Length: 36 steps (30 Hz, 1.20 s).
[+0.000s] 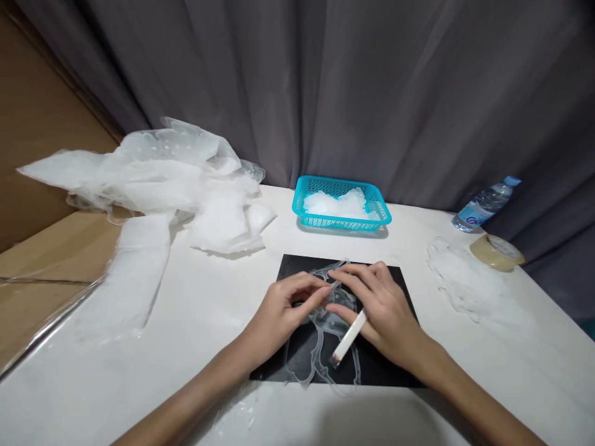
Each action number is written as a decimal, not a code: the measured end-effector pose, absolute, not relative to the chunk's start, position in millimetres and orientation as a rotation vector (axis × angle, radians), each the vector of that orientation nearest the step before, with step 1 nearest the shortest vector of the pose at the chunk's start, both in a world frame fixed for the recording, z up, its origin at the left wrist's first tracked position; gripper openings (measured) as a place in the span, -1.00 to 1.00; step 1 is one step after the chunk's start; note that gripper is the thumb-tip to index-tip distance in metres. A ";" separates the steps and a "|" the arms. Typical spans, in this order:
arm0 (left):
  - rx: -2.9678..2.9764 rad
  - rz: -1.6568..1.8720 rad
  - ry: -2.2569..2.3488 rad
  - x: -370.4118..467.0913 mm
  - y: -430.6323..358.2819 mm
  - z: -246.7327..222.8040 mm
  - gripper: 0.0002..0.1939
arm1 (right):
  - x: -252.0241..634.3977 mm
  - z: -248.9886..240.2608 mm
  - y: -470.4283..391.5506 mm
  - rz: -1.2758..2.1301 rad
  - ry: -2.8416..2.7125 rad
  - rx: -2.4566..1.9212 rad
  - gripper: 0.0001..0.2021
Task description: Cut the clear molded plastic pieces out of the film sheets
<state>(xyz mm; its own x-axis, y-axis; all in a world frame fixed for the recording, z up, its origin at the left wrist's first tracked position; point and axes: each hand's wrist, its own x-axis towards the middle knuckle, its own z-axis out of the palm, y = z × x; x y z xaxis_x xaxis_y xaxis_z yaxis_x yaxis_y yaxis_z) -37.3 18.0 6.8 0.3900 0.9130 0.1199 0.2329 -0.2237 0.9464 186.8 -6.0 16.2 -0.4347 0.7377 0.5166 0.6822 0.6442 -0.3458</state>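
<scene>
Clear plastic (334,320) on mat (390,371): left hand (288,303) fingers are pinching it, right hand (383,303) fingers holding white stick (348,339); probably light, floppy, best gripped by edges.

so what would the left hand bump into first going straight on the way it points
Probably the right hand, just ahead of the left hand above the black mat; depth is unclear.

Soft shadow on white table (204,303)

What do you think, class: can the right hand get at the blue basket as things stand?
Probably yes: nothing visible blocks the open-topped blue basket, though the right hand holds a white tool.
</scene>
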 end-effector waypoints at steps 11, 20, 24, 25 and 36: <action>1.665 1.099 1.095 -33.4 11.2 -6.6 -0.84 | 182.2 7.1 -3.8 0.633 -1.862 -1.303 -0.79; 1.389 0.900 1.221 -50.8 26.7 -15.6 -0.75 | 233.0 -7.7 24.7 0.630 -1.336 -1.430 -0.66; 1.475 0.853 1.257 -55.4 33.4 -13.4 -0.76 | 225.2 -4.1 14.6 0.622 -1.435 -1.362 -0.71; 1.550 0.854 1.282 -56.4 34.6 -12.2 -0.78 | 221.4 -3.2 10.9 0.631 -1.466 -1.332 -0.73; 2.182 1.073 1.662 -41.3 6.5 23.6 -0.71 | 188.3 -14.4 -20.6 0.468 -1.695 -0.986 -0.87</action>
